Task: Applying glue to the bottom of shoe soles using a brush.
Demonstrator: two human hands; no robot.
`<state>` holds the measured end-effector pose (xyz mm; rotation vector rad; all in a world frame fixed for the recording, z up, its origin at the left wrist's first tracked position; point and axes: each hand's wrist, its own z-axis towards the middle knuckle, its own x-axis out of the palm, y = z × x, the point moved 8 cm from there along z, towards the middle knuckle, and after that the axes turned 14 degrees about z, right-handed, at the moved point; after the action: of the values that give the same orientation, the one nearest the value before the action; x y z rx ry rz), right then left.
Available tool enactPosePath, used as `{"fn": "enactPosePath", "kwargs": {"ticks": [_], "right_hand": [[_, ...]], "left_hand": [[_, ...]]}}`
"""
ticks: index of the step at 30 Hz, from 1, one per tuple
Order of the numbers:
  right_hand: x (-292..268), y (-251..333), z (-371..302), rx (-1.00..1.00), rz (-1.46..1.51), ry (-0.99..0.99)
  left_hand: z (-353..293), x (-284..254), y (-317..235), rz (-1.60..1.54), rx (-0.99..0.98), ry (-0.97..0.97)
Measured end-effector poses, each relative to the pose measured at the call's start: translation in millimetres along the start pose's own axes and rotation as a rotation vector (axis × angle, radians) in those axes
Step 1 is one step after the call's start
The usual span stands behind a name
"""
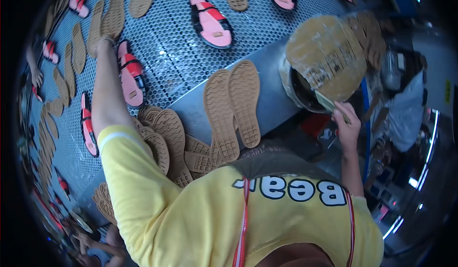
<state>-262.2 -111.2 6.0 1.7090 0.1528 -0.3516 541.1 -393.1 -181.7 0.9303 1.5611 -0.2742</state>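
Observation:
My right hand [348, 117] is closed round the flat, pale handle of a brush [326, 101]. Its lower end goes into the dark opening of a round pot [286, 78], so any bristles are hidden. A tan, glue-smeared cover [329, 52] lies over most of the pot. My left arm reaches far over the perforated belt, and my left hand [102, 43] is at two tan shoe soles [113, 14]; its fingers are hidden. Two more patterned soles [244, 102] lie side by side on the metal ledge [191, 107] in front of me.
Pink sandals with red and black straps [212, 24] and rows of tan soles [78, 47] lie on the blue perforated belt [167, 52]. Stacked soles [167, 133] lie close to my body. A clear plastic bag [405, 119] hangs at right. Another person's hand [36, 77] shows at far left.

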Motion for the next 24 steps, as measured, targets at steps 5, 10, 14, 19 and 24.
{"fn": "enactPosePath", "kwargs": {"ticks": [5,10,14,19,24], "right_hand": [[23.4,13.3,-3.3,-0.178,-0.143,0.086],[49.7,11.6,1.0,-0.436,-0.453,0.171],[39.1,7.7,2.2,-0.594,-0.557,-0.045],[39.2,-5.0,8.0,-0.644,-0.385,0.033],[51.7,-8.3,14.2,-0.739,-0.385,0.087]], "left_hand": [[-50.0,-73.4,2.6,-1.122,-0.147,-0.376],[-187.1,-193.8,7.8,-1.430,0.409,-0.634],[-353.7,-243.1,26.1,-1.340,0.713,-0.604],[-477.5,-186.0,-10.4,-1.205,0.920,-0.219],[-530.5,-118.2,-10.3,-1.223,0.718,-0.189]]}}
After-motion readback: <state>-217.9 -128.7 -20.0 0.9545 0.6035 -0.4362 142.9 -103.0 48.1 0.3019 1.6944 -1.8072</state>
